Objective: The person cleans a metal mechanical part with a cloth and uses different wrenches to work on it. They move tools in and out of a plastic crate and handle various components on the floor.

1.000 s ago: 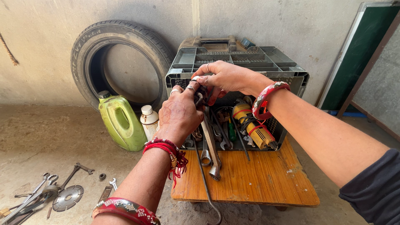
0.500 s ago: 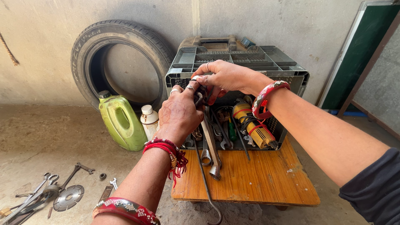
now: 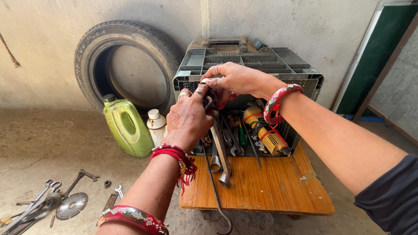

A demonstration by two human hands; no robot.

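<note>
Wrenches (image 3: 221, 152) are hanging down from your two hands in front of the open side of the grey plastic crate (image 3: 305, 78), their lower ends dangling just above the wooden board (image 3: 270, 191). Your left hand (image 3: 188, 117) is closing around the upper ends of that bundle, fingers curled and knuckles facing you. Your right hand (image 3: 235, 80) is coming over from the other side, its fingers pinching at the same spot on top of the bundle, so both hands are meeting there and touching. What exactly the fingertips are gripping at the top is hidden between them. A long thin metal rod with a hooked end (image 3: 215, 191) is trailing down past the board's front edge. Inside the crate, a yellow angle grinder (image 3: 263, 130) is lying tilted among more spanners. To your left, a green jerrycan (image 3: 126, 126) and a small white bottle (image 3: 156, 126) are standing just beside each other in front of a tyre (image 3: 126, 43) leaning on the wall. Loose tools and a cutting disc (image 3: 72, 205) are lying on the floor.
</note>
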